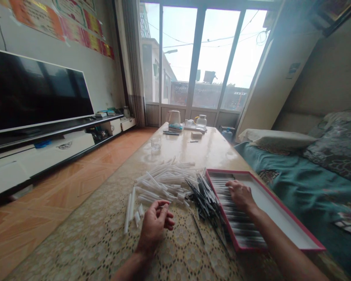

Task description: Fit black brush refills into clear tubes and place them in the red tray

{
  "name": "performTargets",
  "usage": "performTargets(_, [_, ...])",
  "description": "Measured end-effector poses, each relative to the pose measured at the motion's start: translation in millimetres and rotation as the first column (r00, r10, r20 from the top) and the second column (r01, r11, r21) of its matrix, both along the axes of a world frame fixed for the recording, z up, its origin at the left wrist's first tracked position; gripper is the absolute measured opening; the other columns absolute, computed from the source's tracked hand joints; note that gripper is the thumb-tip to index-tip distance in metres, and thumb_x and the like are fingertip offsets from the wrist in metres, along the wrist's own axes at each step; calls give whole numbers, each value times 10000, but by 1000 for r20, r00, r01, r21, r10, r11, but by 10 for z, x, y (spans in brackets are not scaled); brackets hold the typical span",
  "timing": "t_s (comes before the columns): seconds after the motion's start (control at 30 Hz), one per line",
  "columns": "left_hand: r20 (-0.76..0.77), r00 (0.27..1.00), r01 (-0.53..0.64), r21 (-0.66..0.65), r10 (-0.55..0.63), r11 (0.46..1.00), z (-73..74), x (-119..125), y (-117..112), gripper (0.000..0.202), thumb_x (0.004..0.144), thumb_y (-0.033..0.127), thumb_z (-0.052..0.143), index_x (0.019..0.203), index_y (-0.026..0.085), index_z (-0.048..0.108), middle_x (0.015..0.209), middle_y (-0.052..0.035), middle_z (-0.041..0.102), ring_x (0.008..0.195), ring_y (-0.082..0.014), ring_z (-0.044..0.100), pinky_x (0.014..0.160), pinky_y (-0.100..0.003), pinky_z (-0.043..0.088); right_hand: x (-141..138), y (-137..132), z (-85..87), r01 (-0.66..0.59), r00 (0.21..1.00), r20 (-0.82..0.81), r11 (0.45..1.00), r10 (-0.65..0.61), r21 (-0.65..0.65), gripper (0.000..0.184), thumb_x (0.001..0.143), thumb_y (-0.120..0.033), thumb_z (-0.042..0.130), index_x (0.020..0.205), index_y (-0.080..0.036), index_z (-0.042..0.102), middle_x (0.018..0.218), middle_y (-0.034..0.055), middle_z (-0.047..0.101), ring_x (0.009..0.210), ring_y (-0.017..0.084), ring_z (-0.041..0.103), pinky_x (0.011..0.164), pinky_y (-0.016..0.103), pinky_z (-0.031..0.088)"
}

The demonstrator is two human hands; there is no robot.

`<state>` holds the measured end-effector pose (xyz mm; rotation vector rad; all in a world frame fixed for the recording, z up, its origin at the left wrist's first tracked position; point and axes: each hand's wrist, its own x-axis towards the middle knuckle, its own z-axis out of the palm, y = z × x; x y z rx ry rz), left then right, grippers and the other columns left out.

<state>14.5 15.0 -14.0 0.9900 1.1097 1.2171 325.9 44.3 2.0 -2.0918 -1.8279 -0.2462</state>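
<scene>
The left hand (153, 226) is held over the lace-patterned tablecloth (105, 244) with its fingers loosely curled; whether anything is pinched between thumb and forefinger cannot be told. The right hand (241, 196) is laid open, fingers spread, on the rows of thin rods (236, 222) in the red-rimmed tray (280, 212), and the two hands are well apart; the tray lies just to the right of a heap of black rods (204, 199), which meets a larger heap of white plastic tubes (163, 181). Rows like these are best handled with a light, flat touch, so that the pieces are kept straight and parallel; loose pieces are best taken a few at a time. Two hands, one tray and two heaps are counted, the heaps holding too many pieces to count; one loose black rod (198, 229) lies alone, and about five white tubes (129, 212) lie apart; one glass tumbler (156, 143), one kettle (174, 118) and one glass jug (201, 121) stand farther along the table.
</scene>
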Motion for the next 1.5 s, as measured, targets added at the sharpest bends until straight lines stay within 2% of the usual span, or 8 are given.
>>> performTargets(0.1, [-6,1000,1,16,-1,1000,-9,11,-15,303,690,417,624,844,168,547,540,37,584,420,-127,575,401,-245,468,-208,-87,25,-26,999,-29,998,28,64,253,881,-103,395,927,-157,637,891,95,651,852,202,588,716,274,362])
performTargets(0.23, [-20,1000,2,47,-1,999,0,26,-37,272,701,389,619,835,161,552,535,40,575,411,-130,570,386,-249,465,-768,-378,20,-156,985,-61,984,162,88,216,915,-185,389,911,-200,605,873,47,629,778,165,580,663,237,377])
performTargets(0.3, [-28,1000,-9,70,11,998,12,20,-41,260,710,370,617,846,158,553,548,39,576,427,-129,576,398,-249,469,-1063,-532,3,-246,965,-76,968,250,55,239,900,-140,387,779,-205,582,767,28,607,705,158,566,631,237,368])
performTargets(0.43, [-36,997,-59,102,63,993,10,-27,-15,243,738,353,596,878,162,543,588,37,591,461,-122,586,433,-245,477,-1424,-622,-11,-296,953,-56,955,297,30,219,824,-53,440,754,-210,574,741,21,596,694,159,560,610,235,363])
performTargets(0.83, [-79,989,-114,96,121,989,-36,-76,61,224,740,332,559,873,154,525,587,26,596,452,-125,579,418,-244,471,-1436,-186,-57,-15,999,39,997,12,75,93,779,-108,548,859,-126,592,813,122,629,784,230,584,668,293,389])
performTargets(1.17, [-293,949,-71,160,116,985,-40,-69,48,241,804,356,439,919,152,500,634,2,592,494,-160,620,448,-293,512,-1325,-319,-18,-56,998,37,996,54,71,101,838,-148,495,754,-181,540,765,67,624,729,214,600,615,279,355])
performTargets(1.33, [-565,807,-22,266,174,964,119,-252,126,187,784,298,488,890,171,575,769,-54,657,644,-195,653,611,-332,528,-1299,-624,-39,-150,982,-96,981,162,123,164,889,-215,430,727,-216,458,674,2,573,631,171,577,563,253,323])
performTargets(1.5, [-813,468,-59,364,348,930,255,-586,256,278,747,155,489,1002,161,601,1088,-133,577,1095,-280,507,962,-401,358,-1290,-806,-118,-153,933,-298,973,200,174,205,911,-301,393,723,-228,432,606,-34,536,510,144,537,499,238,282])
